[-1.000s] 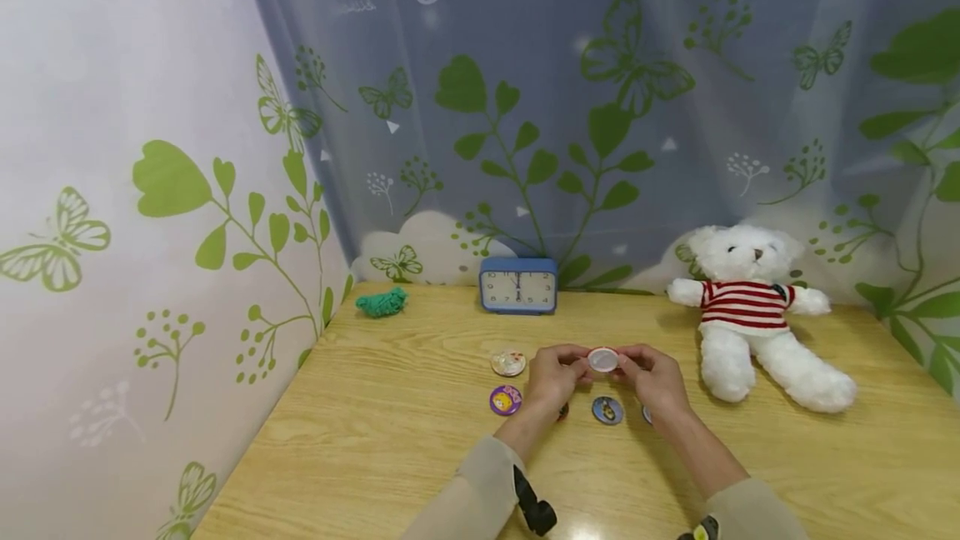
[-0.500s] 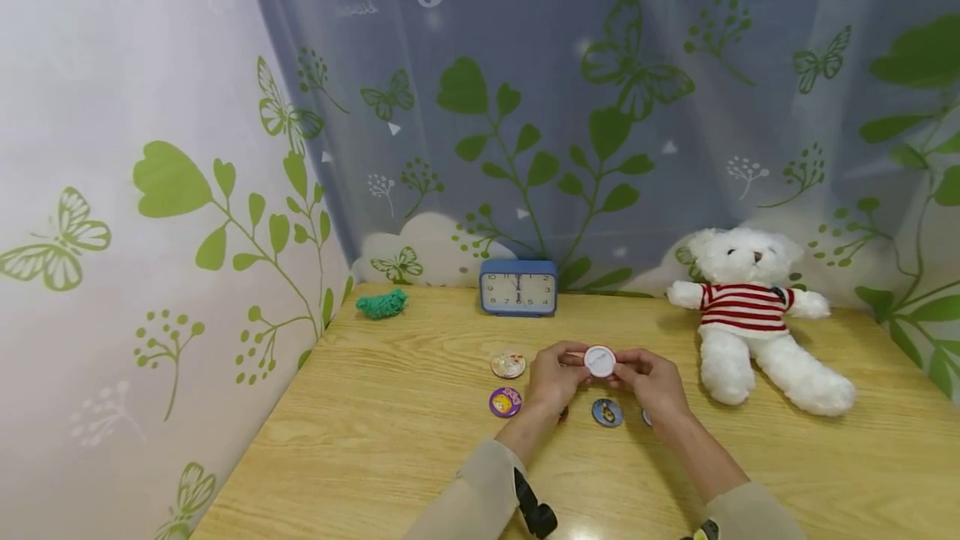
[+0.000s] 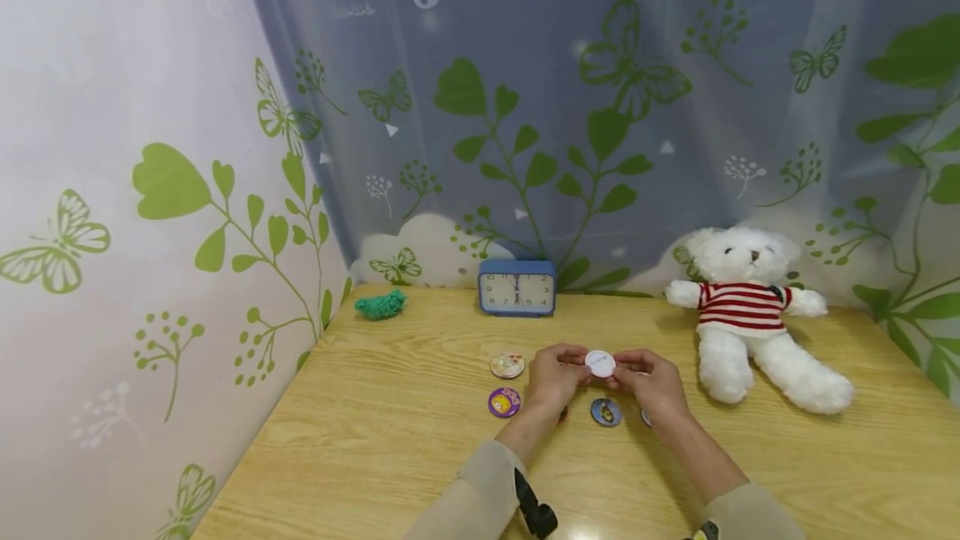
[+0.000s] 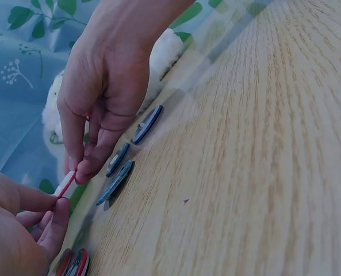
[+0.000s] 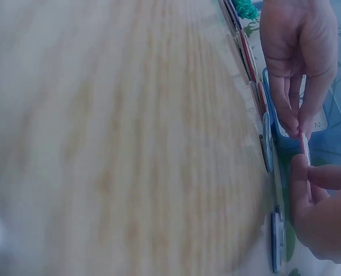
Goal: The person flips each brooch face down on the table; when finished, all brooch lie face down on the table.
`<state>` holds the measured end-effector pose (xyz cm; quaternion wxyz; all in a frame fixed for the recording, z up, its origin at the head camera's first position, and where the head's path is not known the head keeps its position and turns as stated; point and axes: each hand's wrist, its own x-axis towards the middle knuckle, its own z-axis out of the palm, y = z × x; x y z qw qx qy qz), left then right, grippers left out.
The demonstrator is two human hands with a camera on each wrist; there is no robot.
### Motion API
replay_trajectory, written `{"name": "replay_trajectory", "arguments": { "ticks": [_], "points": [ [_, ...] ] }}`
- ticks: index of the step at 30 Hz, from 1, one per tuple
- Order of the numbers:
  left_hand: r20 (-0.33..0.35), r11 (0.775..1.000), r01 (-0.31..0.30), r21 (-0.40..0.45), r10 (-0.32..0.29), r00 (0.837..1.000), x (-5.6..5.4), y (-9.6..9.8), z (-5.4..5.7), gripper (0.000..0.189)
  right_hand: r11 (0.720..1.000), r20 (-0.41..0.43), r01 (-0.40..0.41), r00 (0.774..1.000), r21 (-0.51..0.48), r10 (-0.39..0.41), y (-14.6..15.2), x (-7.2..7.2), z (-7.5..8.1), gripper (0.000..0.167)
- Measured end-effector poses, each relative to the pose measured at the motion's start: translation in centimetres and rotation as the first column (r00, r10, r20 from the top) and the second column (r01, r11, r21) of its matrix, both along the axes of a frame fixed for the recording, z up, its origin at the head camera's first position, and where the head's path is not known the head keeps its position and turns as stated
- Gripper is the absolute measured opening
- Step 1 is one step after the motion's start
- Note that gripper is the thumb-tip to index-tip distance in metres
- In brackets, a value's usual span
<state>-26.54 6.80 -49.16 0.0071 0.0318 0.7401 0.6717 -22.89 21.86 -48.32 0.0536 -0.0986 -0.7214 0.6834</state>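
Between both hands, lifted over the table, is a round button badge with its white pin back facing the head camera and a red edge showing in the left wrist view. My left hand pinches its left side between thumb and fingers. On the opposite side, my right hand pinches the rim the same way. Below them a blue badge lies on the table. A reddish badge is mostly hidden by the left wrist, and another badge by the right hand. The held badge's printed front is out of sight.
Left of the hands lie a cream badge and a purple badge. A blue clock stands at the back of the wooden table. Green yarn is at the back left, a white teddy bear on the right.
The badge has been tilted in the fingers: its back turned up toward the head camera, then leaned away slightly. Both hands keep their hold and almost the same place.
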Motion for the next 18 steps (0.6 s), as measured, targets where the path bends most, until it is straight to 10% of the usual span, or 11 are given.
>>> {"name": "replay_trajectory", "arguments": {
  "ticks": [18],
  "points": [
    [0.01,0.998,-0.004,-0.056,0.005,1.0,0.1,-0.3,-0.15,0.018,0.999,0.034,-0.029,0.999,0.024,0.029,0.12,0.16,-0.06,0.032]
  ]
}}
